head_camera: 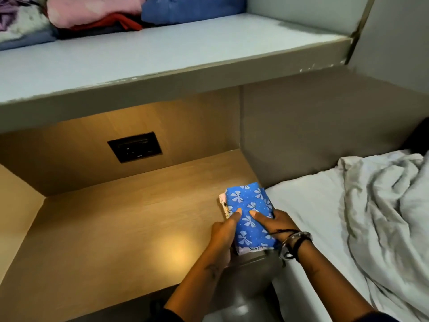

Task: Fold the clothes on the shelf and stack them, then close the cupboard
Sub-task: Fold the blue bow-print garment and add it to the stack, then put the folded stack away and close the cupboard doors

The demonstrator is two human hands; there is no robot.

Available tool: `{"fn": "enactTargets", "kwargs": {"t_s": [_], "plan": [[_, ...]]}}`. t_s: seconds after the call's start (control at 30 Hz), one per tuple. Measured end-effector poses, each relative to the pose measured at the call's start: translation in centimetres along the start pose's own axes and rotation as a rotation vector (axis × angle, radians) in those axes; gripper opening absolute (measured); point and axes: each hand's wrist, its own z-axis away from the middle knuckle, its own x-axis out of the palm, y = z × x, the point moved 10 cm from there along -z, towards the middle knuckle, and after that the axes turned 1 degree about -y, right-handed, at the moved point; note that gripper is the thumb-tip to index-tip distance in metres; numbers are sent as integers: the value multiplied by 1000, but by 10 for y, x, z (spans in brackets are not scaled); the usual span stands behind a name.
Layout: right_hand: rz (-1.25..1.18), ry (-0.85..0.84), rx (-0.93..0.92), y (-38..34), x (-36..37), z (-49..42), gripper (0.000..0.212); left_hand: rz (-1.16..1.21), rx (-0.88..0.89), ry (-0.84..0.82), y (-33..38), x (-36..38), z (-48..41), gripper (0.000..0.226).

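Wooden ledge [120,219]: folded blue cloth [249,214] gripped btwn left hand [224,231] & right hand [279,223] fingers.

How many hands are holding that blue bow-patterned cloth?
2. The left hand grips the folded blue cloth along its left edge, the right hand along its right edge, both thumbs pressed on top, over the wooden counter.

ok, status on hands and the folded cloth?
Left hand and right hand both in grip on folded blue bow-print cloth, pinkish cloth beneath it, over wooden bedside surface. More clothes on grey upper shelf. Nothing in the way.
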Motion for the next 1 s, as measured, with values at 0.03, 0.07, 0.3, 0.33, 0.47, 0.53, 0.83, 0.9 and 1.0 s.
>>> {"fn": "enactTargets", "kwargs": {"t_s": [0.03,0.07,0.3,0.33,0.47,0.53,0.83,0.9,1.0], "plan": [[-38,11,12,2,-1,-3,54,-3,-1,-23,2,4,0,46],[-81,13,35,0,-1,-2,50,-2,6,-28,4,7,0,46],[-277,-162,129,0,35,46,32,62,11,-152,-18,6,27,41],[-269,-176,139,6,44,59,38,84,22,-155,-26,0,38,39],[-285,-217,47,20,74,119,49,175,110,-199,-55,-30,99,39],[-367,-255,7,16,91,156,52,210,163,-172,-59,-53,133,46],[-356,-133,-640,-172,72,339,37,236,769,-237,61,-84,355,53],[-320,-78,-840,-247,54,377,37,226,930,-278,113,-77,408,47],[-330,37,-1014,-348,21,395,32,230,1086,-269,217,-59,445,46]]}}
